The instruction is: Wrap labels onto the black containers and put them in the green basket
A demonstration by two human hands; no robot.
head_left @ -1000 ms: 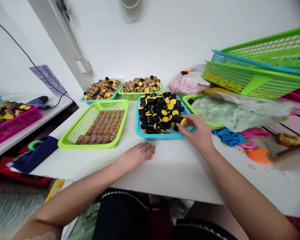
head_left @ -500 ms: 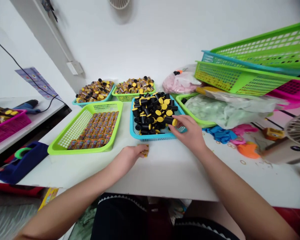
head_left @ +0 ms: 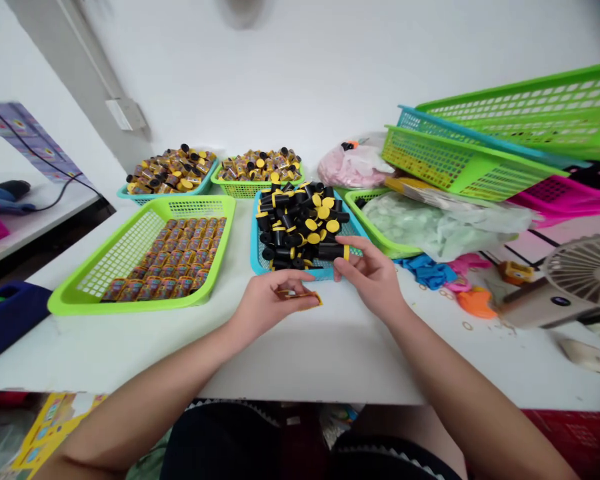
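Note:
My left hand (head_left: 265, 308) is raised a little above the white table (head_left: 300, 353), pinching a small, flat gold-and-orange piece (head_left: 303, 297), perhaps a label. My right hand (head_left: 367, 279) grips a black tube with a yellow cap (head_left: 334, 251) just above the near edge of the blue plastic basket (head_left: 254, 250). That basket holds a heap of similar black tubes with yellow caps. Both hands are close together in front of it. To its left, a green basket (head_left: 195, 207) holds rows of small labelled containers.
Farther back stand a teal basket (head_left: 130, 193) and a green basket (head_left: 245, 191) of filled, capped containers. To the right lie a green basket under a plastic bag (head_left: 430, 230), stacked baskets (head_left: 470, 160), and a fan (head_left: 585, 277). A blue tape dispenser (head_left: 10, 313) sits left.
The view has swung, shifting everything left. My left hand has lifted the small gold piece off the table, and my right hand has drawn the capped tube closer to it.

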